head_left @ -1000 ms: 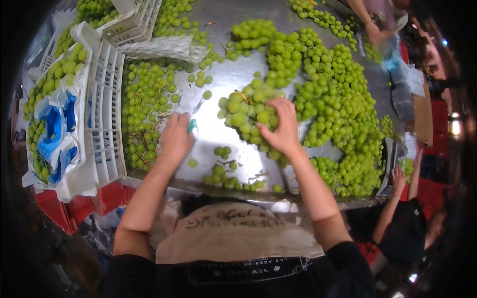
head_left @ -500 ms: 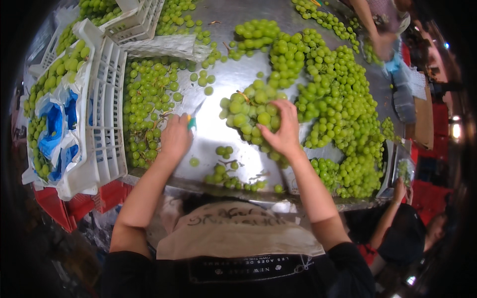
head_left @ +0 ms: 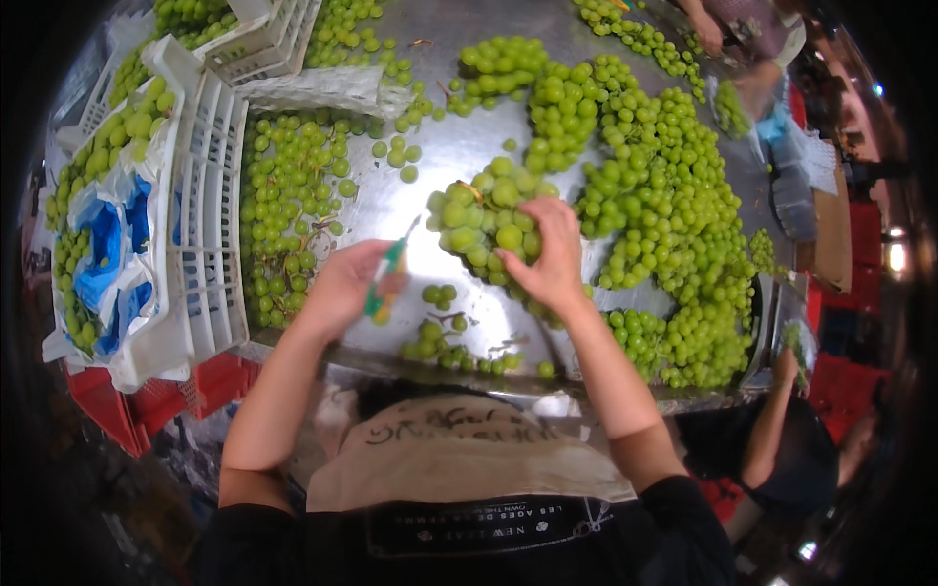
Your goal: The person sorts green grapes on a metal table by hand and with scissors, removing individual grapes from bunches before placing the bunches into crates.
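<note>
My left hand (head_left: 350,283) is closed round green-handled snips (head_left: 390,275), whose thin metal blades point up and toward the grapes. At the middle of the metal table (head_left: 430,59) lies a bunch of large green grapes (head_left: 485,217) with a brown stem on top. My right hand (head_left: 549,256) grips this bunch from its right side, thumb at the near side and fingers over the far side. The snips are a short way left of the bunch, apart from it. Small grape clusters (head_left: 445,342) lie near the table's front edge.
A heap of grape bunches (head_left: 674,225) covers the right of the table. Loose grapes (head_left: 293,186) lie at left, beside white crates (head_left: 210,225). A white foam sheet (head_left: 322,91) lies behind. Co-workers' hands (head_left: 757,90) are at far right, another arm (head_left: 772,420) at near right.
My left hand has turned and drawn slightly nearer to me, so the snips now show more fully. My right hand and its bunch have shifted slightly left.
</note>
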`<state>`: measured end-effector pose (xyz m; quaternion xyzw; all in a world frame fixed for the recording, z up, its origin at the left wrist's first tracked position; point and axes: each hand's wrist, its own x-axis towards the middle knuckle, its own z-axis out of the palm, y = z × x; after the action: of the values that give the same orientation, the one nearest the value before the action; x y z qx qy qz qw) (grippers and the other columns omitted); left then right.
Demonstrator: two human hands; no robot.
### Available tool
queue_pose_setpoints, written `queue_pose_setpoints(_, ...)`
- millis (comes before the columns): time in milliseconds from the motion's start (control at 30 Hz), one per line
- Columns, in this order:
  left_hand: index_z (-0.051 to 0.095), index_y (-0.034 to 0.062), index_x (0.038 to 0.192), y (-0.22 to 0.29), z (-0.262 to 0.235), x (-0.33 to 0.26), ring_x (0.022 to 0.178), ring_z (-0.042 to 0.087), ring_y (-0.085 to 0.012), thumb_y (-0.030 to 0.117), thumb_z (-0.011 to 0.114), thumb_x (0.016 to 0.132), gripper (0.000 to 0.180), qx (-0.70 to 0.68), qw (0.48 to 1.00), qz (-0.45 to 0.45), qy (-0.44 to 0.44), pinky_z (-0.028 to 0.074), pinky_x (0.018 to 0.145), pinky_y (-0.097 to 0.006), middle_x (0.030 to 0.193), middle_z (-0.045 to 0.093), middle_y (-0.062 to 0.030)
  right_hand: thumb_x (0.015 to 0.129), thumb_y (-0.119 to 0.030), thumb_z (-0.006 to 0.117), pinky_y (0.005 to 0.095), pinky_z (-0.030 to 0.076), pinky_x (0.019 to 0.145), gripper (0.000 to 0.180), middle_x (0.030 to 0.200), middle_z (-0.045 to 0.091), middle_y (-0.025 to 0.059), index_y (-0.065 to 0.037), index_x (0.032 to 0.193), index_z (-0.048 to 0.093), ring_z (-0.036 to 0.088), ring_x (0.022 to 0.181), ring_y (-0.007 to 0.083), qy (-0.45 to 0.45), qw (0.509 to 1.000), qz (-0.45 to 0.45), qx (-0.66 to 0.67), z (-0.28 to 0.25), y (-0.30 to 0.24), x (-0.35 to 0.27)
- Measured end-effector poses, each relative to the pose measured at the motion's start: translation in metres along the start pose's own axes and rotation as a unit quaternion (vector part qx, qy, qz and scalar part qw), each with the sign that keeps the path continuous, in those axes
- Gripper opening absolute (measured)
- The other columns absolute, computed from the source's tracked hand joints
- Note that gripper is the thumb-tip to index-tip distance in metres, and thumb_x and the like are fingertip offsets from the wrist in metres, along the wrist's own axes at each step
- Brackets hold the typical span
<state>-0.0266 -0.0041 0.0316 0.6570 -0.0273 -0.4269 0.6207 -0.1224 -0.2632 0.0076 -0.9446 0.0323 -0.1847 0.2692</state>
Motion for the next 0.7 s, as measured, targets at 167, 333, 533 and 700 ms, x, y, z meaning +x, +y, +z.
queue_pose_setpoints(167, 0.061, -0.0025, 0.100, 0.011, 0.021, 0.007, 0.064, 0.058, -0.0100, 0.014, 0.069, 0.079, 0.029, 0.187, 0.977, 0.050, -0.087, 0.046, 0.053, -0.028, 0.073, 0.064, -0.0081, 0.062, -0.017, 0.073, 0.0407, 0.035, 0.095, 0.054, 0.109, 0.052, 0.0144, -0.004, 0.109, 0.051, 0.044, 0.109, 0.0320, 0.006, 1.000, 0.013, 0.006, 0.000, -0.002, 0.002)
queue_pose_setpoints(333, 0.065, -0.0018, 0.091, 0.040, 0.033, 0.018, 0.063, 0.063, -0.0207, 0.018, 0.068, 0.077, 0.024, 0.307, 0.945, 0.042, -0.101, 0.048, 0.060, -0.033, 0.072, 0.065, -0.0156, 0.063, -0.019, 0.074, 0.0402, 0.037, 0.094, 0.056, 0.109, 0.052, 0.0155, -0.003, 0.111, 0.051, 0.045, 0.109, 0.0323, 0.016, 1.000, -0.001, 0.010, 0.000, 0.002, 0.002)
queue_pose_setpoints(533, 0.063, -0.0022, 0.077, 0.062, 0.043, 0.033, 0.066, 0.061, -0.0286, 0.014, 0.057, 0.073, 0.017, 0.470, 0.874, 0.073, -0.097, 0.048, 0.063, -0.038, 0.071, 0.063, -0.0197, 0.063, -0.018, 0.075, 0.0411, 0.037, 0.094, 0.058, 0.110, 0.051, 0.0171, -0.001, 0.112, 0.049, 0.045, 0.109, 0.0332, 0.020, 1.000, 0.004, 0.007, -0.001, 0.000, 0.001)
queue_pose_setpoints(700, 0.062, -0.0037, 0.069, 0.085, 0.051, 0.046, 0.060, 0.060, -0.0261, 0.009, 0.052, 0.071, 0.016, 0.506, 0.851, 0.022, -0.139, 0.047, 0.059, -0.037, 0.066, 0.062, -0.0194, 0.063, -0.016, 0.074, 0.0413, 0.037, 0.094, 0.059, 0.111, 0.050, 0.0181, -0.001, 0.114, 0.047, 0.044, 0.110, 0.0339, 0.019, 1.000, -0.001, 0.016, 0.000, 0.002, 0.001)
